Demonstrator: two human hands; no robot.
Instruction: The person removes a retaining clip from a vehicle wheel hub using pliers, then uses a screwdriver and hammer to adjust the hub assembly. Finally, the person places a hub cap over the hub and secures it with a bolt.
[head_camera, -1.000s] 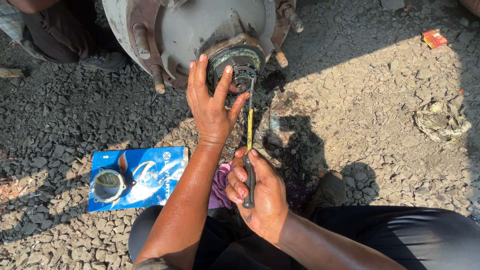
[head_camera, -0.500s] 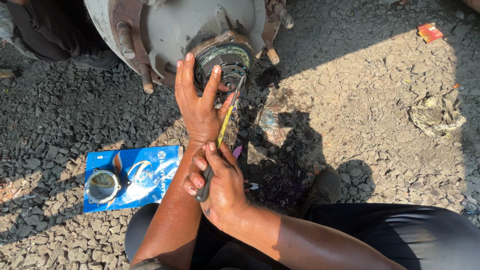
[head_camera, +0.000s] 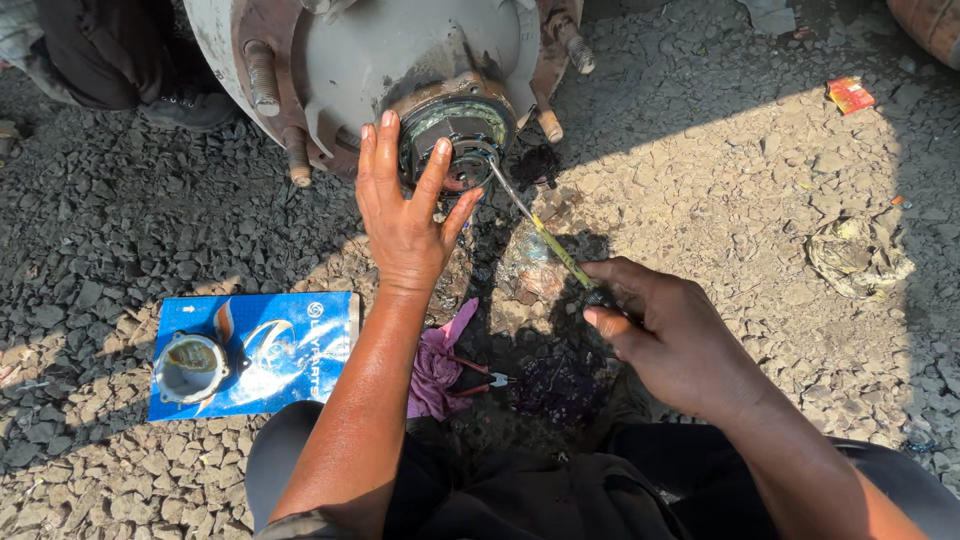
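Left hand (head_camera: 405, 225) lies flat, fingers spread, against the wheel hub (head_camera: 455, 135). Right hand (head_camera: 680, 340), fingers closed on a screwdriver (head_camera: 545, 235), sets its tip at the hub centre beside the left fingertips. Prying appears underway; steady leverage required next.

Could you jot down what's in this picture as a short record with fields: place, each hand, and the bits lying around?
Place: gravel ground, part sun, part shade
Main object: grey wheel hub with threaded studs
Left hand: open, fingers spread against the hub's centre bearing
Right hand: grips a screwdriver, tip at the bearing
On the ground: blue box with a round metal cap on it, purple rag, red-handled pliers
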